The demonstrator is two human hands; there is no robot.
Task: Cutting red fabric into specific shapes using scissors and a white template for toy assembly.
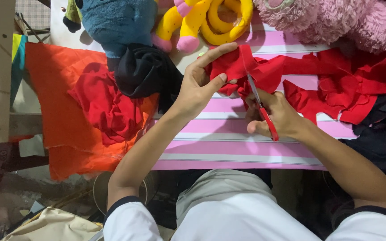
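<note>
Left hand pinches red fabric piece between thumb and fingers. Right hand grips red-handled scissors; long axis near-vertical, blades pointing away, up-left into the fabric, between both hands.

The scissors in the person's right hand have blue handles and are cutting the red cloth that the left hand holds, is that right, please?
Not quite: the scissors have red handles, not blue. The head view shows the right hand working them into the red cloth, which the left hand pinches above the pink striped table.
</note>
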